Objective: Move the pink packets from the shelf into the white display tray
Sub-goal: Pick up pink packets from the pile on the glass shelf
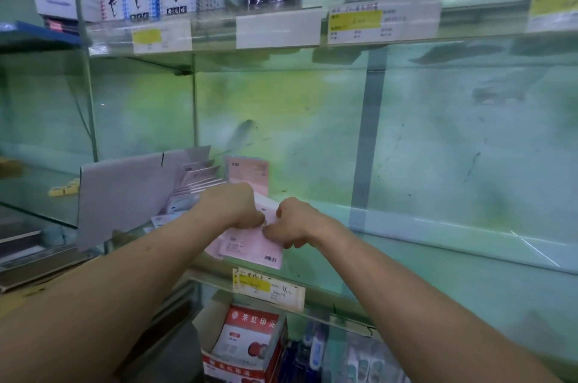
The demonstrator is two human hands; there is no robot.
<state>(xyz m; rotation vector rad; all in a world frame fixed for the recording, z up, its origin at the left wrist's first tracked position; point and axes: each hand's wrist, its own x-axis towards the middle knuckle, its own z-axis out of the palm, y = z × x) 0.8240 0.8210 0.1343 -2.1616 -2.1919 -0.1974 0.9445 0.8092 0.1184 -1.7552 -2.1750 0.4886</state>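
Our left hand (232, 206) and right hand (294, 222) are bare. So are the left forearm (125, 273), marked by one small spot, and the right forearm (406, 285).

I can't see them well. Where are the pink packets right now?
In the head view, the pink packets lie mid-frame at the front edge of the glass shelf, held by the left hand and right hand, just right of the white display tray.

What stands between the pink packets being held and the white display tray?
Nothing visible does. The left hand and right hand grip the pink packets just right of the white display tray, with no object in the gap.
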